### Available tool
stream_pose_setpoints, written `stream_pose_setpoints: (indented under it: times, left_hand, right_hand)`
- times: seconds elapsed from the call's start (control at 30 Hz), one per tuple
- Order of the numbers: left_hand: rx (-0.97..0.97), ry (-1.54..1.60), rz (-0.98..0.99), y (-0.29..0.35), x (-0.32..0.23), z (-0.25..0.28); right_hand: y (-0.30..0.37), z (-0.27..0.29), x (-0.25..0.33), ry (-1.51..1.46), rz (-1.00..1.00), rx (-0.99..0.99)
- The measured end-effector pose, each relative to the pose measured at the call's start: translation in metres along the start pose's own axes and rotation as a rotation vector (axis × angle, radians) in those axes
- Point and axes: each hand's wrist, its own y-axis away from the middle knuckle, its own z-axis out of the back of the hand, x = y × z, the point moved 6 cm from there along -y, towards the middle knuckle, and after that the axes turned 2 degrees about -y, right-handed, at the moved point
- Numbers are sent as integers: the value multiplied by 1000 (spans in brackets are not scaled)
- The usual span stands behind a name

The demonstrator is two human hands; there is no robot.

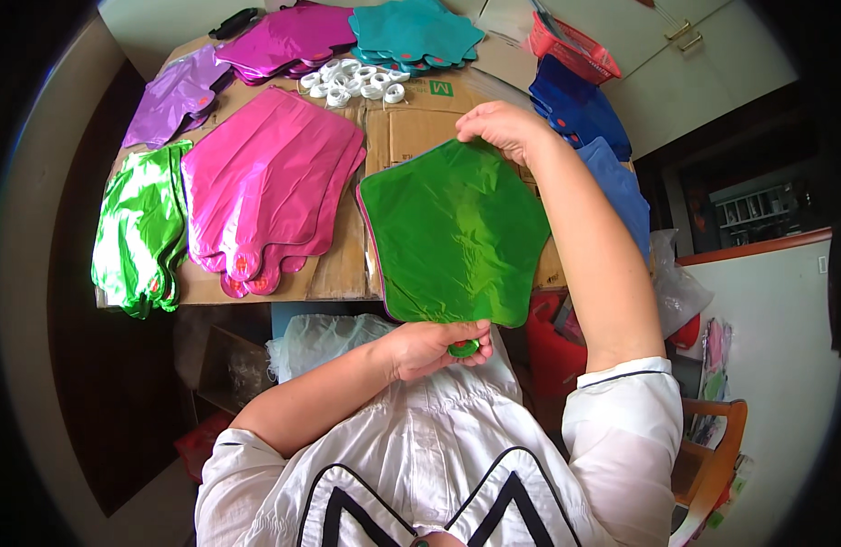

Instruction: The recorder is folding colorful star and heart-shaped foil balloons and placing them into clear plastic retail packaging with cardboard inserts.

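Observation:
A flat dark-green foil balloon [461,232] with rounded corners lies in front of me, over the near edge of the cardboard. Thin pink and bluish edges show from under its left side, so other sheets seem to lie beneath. My left hand [436,349] is closed on its near end, thumb on top, with the small round green tab showing between the fingers. At the far corner my right hand [500,129] pinches the balloon's edge with its fingertips. To the left lies a stack of pink foil balloons [270,182], their round tabs toward me.
Around the cardboard-covered table [338,278] lie stacks of light-green [139,228], lilac [170,96], magenta [288,38], teal [416,35], dark-blue [580,105] and light-blue [618,187] foil balloons. White ribbon rolls [347,82] sit at the back middle, a red basket [571,46] behind. A wooden chair [717,469] stands right.

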Motion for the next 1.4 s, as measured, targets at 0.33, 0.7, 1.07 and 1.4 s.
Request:
stream_pose_setpoints:
  times: [0.33,0.7,1.07,1.4]
  left_hand:
    - [67,80,14,7,-5,5]
    - [-6,189,-110,17,-8,9]
    - [-244,151,-99,12,-13,-10]
    - [-184,229,-71,3,4,7]
  right_hand:
    - [5,-4,2,247,110,-209]
    - [8,-5,-4,238,119,-161]
    - [0,-9,-1,282,153,-240]
    - [7,-8,6,246,192,-243]
